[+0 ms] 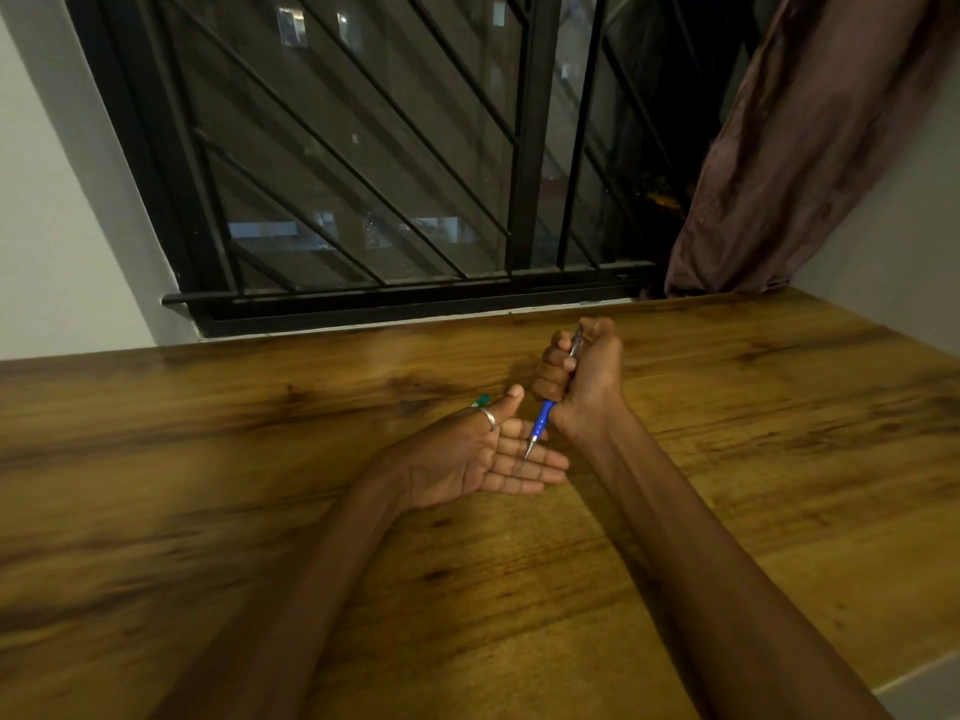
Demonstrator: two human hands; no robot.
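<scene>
Pen [544, 419], blue at the grip with a silver tip and a silver upper barrel, held nearly upright over the middle of the desk [727, 459], tip downward. Right hand [579, 381]: fingers curled into a fist around the barrel, so that the blue grip and tip stick out below the fist and the clip end shows above it. Left hand [467, 459]: palm up, fingers straight and together, thumb raised, holding nothing; a ring [488, 418] sits on the thumb. The tip lies over the left fingers [535, 467]; whether it touches them cannot be told. A small green object [483, 399] lies on the desk just behind the left hand, mostly hidden. Background: a window [363, 148] with black diagonal bars, a dark curtain [805, 148] at its right and a pale wall [52, 200] at its left.
</scene>
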